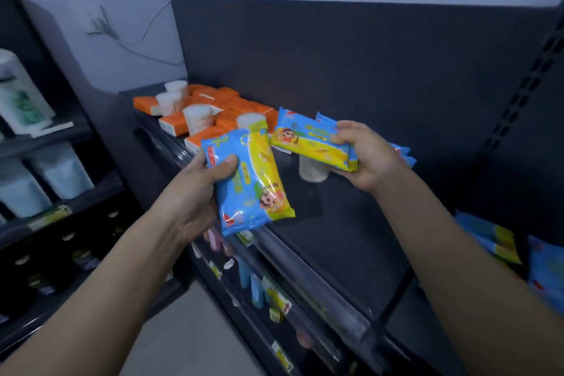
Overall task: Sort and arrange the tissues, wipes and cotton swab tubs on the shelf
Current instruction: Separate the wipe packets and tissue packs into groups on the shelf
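gathering the wipes is the step in hand: the left hand (195, 192) has thumb and fingers curled round one blue-and-yellow wipes pack (253, 186), held above the front edge of the shelf (351, 238). the right hand (370, 159) pinches a second wipes pack (308, 143) over the middle of the shelf, with what look like further packs stacked behind it. a lone cotton swab tub (312, 171) stands on the shelf just below that second pack. at the far left end of the shelf the orange tissue packs (225, 101) lie jumbled, with several more tubs (198, 117) standing among and on them, so that group looks unsorted. other wipes packs (491, 238) lie near the right end. next, i judge, both held packs should join those at the right end, set flat and squared. the lone tub then needs carrying to the left end, and the tubs there need separating from the tissues.
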Demonstrator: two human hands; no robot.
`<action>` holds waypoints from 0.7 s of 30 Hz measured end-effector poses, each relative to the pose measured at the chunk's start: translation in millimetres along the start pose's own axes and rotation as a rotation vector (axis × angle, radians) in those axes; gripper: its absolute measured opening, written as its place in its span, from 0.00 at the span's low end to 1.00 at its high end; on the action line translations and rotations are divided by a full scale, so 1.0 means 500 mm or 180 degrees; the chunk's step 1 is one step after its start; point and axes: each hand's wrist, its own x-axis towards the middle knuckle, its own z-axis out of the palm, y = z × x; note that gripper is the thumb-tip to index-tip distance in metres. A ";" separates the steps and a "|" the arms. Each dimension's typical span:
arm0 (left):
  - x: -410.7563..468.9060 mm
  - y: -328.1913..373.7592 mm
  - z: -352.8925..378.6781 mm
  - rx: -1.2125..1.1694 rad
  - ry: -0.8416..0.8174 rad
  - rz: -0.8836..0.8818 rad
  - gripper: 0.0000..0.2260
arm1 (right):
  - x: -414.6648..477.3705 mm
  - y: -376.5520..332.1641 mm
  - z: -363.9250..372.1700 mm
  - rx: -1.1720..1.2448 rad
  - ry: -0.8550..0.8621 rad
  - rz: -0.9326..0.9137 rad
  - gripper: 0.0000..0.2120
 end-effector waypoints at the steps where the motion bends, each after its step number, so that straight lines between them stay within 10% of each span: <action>1: 0.030 0.002 0.003 -0.0044 0.0037 -0.0045 0.10 | 0.016 -0.007 -0.001 -0.0011 0.0007 -0.0037 0.13; 10: 0.298 0.013 0.048 -0.0079 -0.0360 -0.0851 0.09 | 0.105 -0.048 -0.073 0.0119 0.1169 -0.0924 0.16; 21: 0.557 0.017 0.061 0.1537 -0.1212 0.0740 0.12 | 0.153 -0.020 -0.053 -0.0904 0.2643 -0.1194 0.16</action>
